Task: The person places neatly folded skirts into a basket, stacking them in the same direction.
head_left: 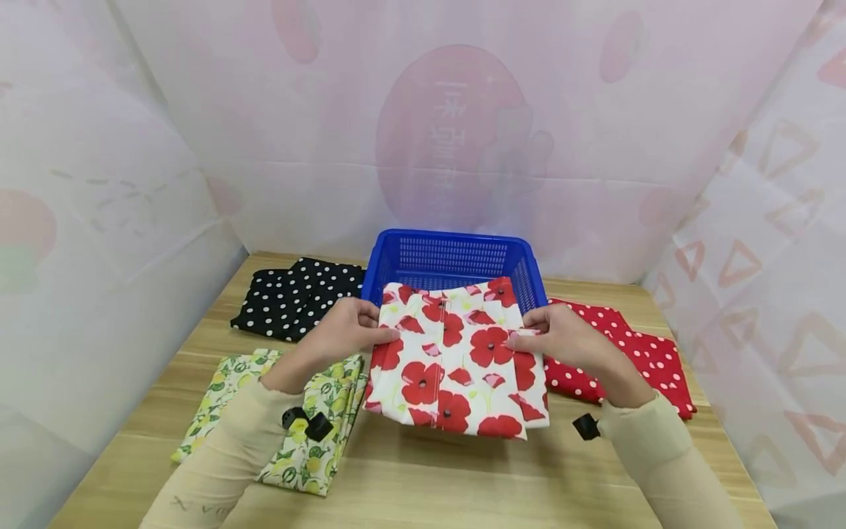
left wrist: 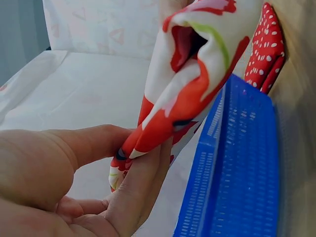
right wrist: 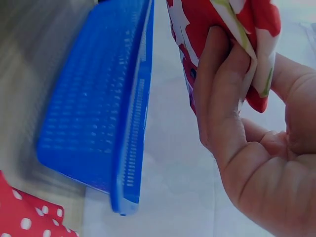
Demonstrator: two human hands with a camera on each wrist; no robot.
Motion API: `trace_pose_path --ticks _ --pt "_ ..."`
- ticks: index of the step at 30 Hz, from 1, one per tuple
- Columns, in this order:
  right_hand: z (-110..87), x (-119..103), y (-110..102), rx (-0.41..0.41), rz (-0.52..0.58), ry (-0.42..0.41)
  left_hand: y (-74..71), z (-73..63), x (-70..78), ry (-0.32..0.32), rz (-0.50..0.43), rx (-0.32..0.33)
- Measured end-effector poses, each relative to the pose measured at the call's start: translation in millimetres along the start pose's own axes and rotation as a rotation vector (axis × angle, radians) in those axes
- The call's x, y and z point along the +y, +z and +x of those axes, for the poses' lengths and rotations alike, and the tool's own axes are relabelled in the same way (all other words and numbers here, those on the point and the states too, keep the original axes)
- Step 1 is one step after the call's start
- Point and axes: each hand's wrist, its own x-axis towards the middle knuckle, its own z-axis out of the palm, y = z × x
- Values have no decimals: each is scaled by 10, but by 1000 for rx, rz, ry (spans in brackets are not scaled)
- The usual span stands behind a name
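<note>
A folded white cloth with red poppies is held above the wooden table, its far edge over the front rim of the blue plastic basket. My left hand pinches the cloth's left edge; the left wrist view shows thumb and fingers clamped on the poppy cloth beside the basket. My right hand pinches the right edge, and its fingers curl round the poppy cloth near the basket.
A black white-dotted cloth lies at the back left. A lemon-print cloth lies front left under my left forearm. A red white-dotted cloth lies at the right. White sheeting walls in the table on three sides.
</note>
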Motion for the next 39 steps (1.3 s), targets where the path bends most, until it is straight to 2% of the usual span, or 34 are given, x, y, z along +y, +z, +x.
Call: trace_pose_path --ticks 4,12,20,29,35,39 --pt "151 -72 -142 4 8 22 -91 185 140 -32 37 22" --pt "487 -174 -384 46 -13 -3 -214 578 370 -70 85 65" --pt "785 -296 -565 135 -8 42 -346 997 462 -100 85 127" --pt "1114 -379 -624 214 -22 59 -425 1407 393 -113 9 147" --pt "1376 -242 -553 270 -55 68 -364 1580 206 -48 83 225" --pt "1476 -138 -458 274 -104 78 -295 1641 108 -46 131 244"
